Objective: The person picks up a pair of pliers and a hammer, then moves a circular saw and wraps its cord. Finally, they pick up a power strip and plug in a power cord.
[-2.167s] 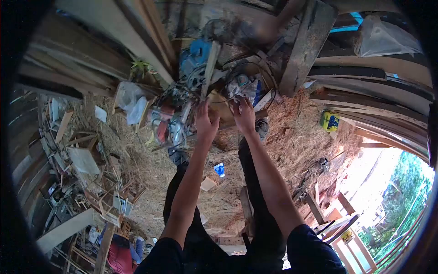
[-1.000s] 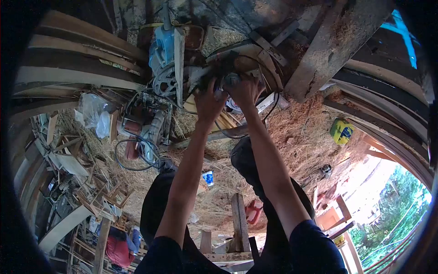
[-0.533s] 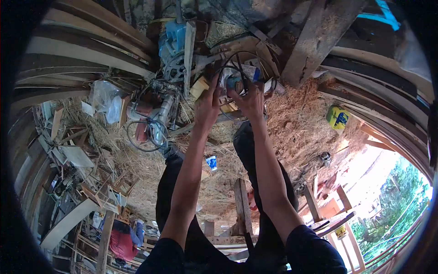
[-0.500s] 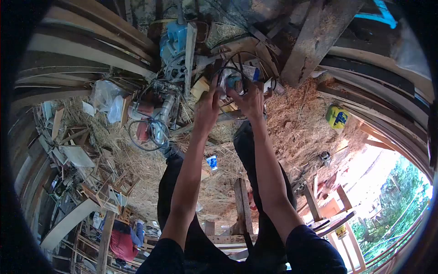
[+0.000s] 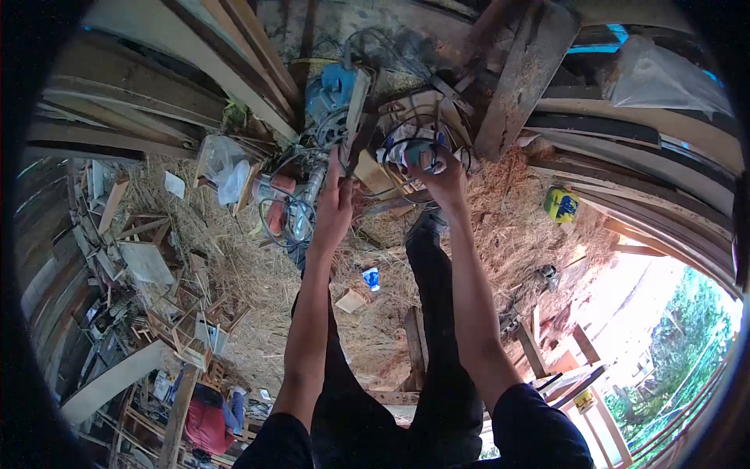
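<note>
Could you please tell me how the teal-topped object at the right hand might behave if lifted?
The teal-topped object looks hard, so it should probably stay stiff. Its rounded outline suggests it could roll. The right hand partly hides it, so its weight is unclear.

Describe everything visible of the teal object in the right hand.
The teal object is small and looks rounded, with darker patches; whether it is plastic or painted metal cannot be told. The right hand appears to grip it, the thumb and fingers hiding part of it. Black cable loops around that spot; whether it joins the object is unclear.
</note>
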`<state>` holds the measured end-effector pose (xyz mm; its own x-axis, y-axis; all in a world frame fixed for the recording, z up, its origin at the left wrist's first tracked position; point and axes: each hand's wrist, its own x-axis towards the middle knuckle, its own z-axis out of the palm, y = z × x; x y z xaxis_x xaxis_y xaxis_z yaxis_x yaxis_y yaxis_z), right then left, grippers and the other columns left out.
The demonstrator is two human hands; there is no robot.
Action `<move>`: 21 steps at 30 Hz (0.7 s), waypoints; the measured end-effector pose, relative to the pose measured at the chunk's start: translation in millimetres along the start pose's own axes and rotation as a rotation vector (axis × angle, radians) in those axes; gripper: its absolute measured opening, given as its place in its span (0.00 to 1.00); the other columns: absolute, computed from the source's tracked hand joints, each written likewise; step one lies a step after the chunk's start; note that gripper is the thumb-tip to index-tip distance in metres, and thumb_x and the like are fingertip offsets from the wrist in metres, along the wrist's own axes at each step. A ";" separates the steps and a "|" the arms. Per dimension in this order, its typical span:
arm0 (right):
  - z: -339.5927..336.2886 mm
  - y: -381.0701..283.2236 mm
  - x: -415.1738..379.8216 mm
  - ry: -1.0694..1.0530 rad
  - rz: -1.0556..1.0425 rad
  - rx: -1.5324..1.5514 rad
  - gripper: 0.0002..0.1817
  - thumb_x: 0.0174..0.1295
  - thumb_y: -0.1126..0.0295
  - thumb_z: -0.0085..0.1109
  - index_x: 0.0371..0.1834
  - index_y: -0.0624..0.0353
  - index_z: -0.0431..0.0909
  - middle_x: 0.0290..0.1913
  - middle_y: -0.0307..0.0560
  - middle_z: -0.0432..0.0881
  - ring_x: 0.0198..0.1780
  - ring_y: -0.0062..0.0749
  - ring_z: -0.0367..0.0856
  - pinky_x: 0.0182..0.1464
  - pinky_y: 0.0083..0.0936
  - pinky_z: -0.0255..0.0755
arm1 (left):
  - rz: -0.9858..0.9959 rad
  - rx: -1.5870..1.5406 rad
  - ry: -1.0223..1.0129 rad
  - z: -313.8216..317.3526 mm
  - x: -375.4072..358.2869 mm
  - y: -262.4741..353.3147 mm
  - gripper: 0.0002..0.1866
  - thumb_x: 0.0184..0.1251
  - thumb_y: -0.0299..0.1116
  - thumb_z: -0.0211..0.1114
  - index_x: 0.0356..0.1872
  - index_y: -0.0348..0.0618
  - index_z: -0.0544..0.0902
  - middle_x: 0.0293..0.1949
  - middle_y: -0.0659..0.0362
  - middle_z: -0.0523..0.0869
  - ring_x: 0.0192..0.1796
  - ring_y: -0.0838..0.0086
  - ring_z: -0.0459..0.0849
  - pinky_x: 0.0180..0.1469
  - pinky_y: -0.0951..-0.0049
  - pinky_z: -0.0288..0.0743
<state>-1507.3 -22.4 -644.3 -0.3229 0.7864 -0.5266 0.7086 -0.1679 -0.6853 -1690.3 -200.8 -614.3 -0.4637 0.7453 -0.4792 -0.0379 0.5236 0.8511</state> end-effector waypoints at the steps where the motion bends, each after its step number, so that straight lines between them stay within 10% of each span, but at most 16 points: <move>1: 3.5 -2.5 -8.9 0.047 -0.029 0.008 0.34 0.48 0.52 0.80 0.54 0.63 0.84 0.47 0.54 0.90 0.48 0.39 0.88 0.50 0.36 0.79 | -0.009 -0.010 -0.039 -5.4 -1.2 2.2 0.35 0.86 0.35 0.51 0.85 0.61 0.46 0.51 0.55 0.85 0.46 0.71 0.87 0.52 0.66 0.81; 3: -4.2 -43.1 -37.0 0.016 -0.032 0.102 0.30 0.45 0.59 0.80 0.52 0.63 0.84 0.46 0.53 0.89 0.47 0.41 0.86 0.49 0.36 0.78 | 0.030 -0.186 -0.009 -4.2 -10.0 11.4 0.35 0.86 0.34 0.51 0.85 0.59 0.46 0.52 0.56 0.85 0.47 0.72 0.87 0.53 0.67 0.80; 7: 12.0 -44.9 -63.7 0.089 -0.255 -0.168 0.44 0.39 0.51 0.81 0.62 0.59 0.80 0.62 0.56 0.80 0.73 0.51 0.63 0.73 0.59 0.41 | 0.150 -0.270 0.136 5.2 -11.9 12.7 0.32 0.86 0.31 0.50 0.84 0.53 0.52 0.55 0.59 0.84 0.51 0.75 0.85 0.57 0.70 0.78; 21: 43.9 -56.5 -92.3 0.023 -0.387 0.010 0.41 0.37 0.71 0.76 0.63 0.65 0.76 0.57 0.58 0.80 0.59 0.54 0.80 0.62 0.39 0.75 | -0.172 -0.220 -0.090 -4.8 -4.6 32.1 0.23 0.82 0.49 0.57 0.53 0.34 0.83 0.38 0.58 0.87 0.39 0.79 0.82 0.43 0.74 0.75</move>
<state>-1545.1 -111.6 -579.1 -0.5509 0.8058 -0.2171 0.5310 0.1378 -0.8361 -1693.6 -189.4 -583.8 -0.3541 0.6921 -0.6290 -0.3047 0.5505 0.7772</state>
